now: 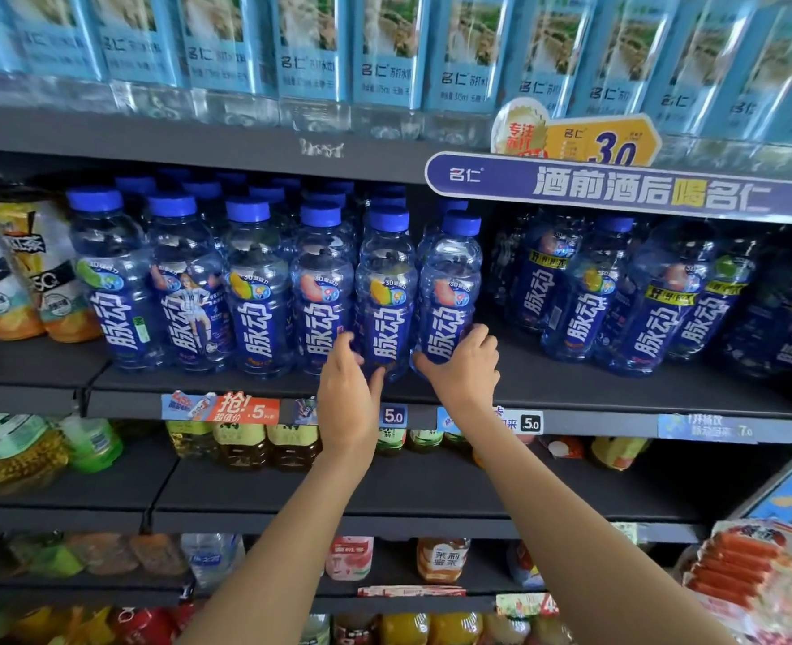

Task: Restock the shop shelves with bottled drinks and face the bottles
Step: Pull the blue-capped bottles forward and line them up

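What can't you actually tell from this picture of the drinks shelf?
- Head view: the bases of two blue bottles, one behind the left hand, one behind the right hand.
- The back rows: front bottles hide all but caps.
- Top-shelf bottles: necks cut off by the frame's edge.
- Small print on the price tags: too small and blurred.

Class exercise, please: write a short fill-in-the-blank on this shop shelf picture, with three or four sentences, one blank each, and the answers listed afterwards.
1. The caps on the blue bottles are ____ in colour.
2. The right hand grips the base of one bottle; the left hand holds the bottle to its ____.
3. The round price tag below the right wrist reads ____.

Answers: blue; left; 5.0
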`<act>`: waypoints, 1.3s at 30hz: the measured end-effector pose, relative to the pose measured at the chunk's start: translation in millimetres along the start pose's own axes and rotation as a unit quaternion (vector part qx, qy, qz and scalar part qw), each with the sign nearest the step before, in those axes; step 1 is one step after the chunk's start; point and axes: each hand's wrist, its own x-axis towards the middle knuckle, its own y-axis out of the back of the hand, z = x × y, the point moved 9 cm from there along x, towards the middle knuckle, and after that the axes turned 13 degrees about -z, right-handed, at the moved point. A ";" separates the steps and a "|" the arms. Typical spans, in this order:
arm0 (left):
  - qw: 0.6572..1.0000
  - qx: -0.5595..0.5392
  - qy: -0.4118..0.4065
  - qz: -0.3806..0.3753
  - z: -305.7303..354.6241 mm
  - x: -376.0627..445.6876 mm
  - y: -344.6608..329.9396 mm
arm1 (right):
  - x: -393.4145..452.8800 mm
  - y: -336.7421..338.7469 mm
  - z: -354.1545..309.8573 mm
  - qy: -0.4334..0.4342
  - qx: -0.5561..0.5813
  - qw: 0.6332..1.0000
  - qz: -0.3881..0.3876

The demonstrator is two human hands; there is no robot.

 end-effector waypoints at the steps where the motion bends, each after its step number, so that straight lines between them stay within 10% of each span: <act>1: 1.000 0.006 0.008 -0.002 -2.8 0.6 0.1 | -0.7 -0.1 -0.3 0.002 -0.001 1.000 0.004; 20: 0.996 0.048 0.060 -0.055 -4.3 9.6 -4.8 | -4.7 6.0 -8.8 -0.035 -0.072 0.996 -0.030; 33: 0.988 0.005 -0.154 -0.001 69.1 -12.8 -10.3 | 8.8 21.2 6.8 0.073 0.004 0.987 -0.144; 39: 0.977 -0.017 -0.212 -0.033 125.8 -7.9 -50.0 | 27.2 122.0 77.9 -0.013 0.082 0.992 0.093</act>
